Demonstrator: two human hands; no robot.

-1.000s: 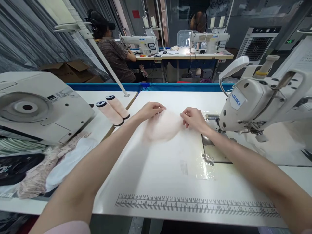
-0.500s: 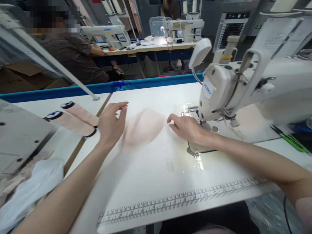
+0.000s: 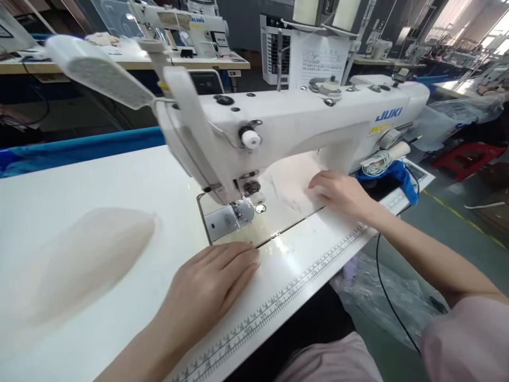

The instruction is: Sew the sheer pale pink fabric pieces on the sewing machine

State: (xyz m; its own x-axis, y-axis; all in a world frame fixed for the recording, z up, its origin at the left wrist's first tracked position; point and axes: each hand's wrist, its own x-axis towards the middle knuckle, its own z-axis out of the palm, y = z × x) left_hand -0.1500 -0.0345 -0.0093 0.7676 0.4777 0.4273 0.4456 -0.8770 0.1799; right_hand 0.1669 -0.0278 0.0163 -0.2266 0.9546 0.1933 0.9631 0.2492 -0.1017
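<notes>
View down over a white sewing table (image 3: 35,199); a white sewing machine (image 3: 302,119) stands across it, its arm running off to the right. The two hands are well apart; the left hand (image 3: 217,273) rests palm down, fingers extended and close together, just in front of the metal needle plate (image 3: 226,218) – nothing shows in its grasp, though the underside is hidden. The right hand (image 3: 338,193) reaches in beneath the arm, its curled fingers at the near edge of a pale pink fabric (image 3: 292,178) lying on the bed; whether they pinch it or only touch it, I cannot tell. A separate sheer piece (image 3: 99,249), blurred and pointed at its right end, lies on the table left of the plate; neither hand touches it.

For good handling, I judge, a light fingertip pinch at the pink fabric's edge would suit best; cloth this thin probably clings and creases, so lift a single layer, keep it low and flat – clear of the presser area – and let the left hand steady the surface without pressing the sheer piece askew.
</notes>
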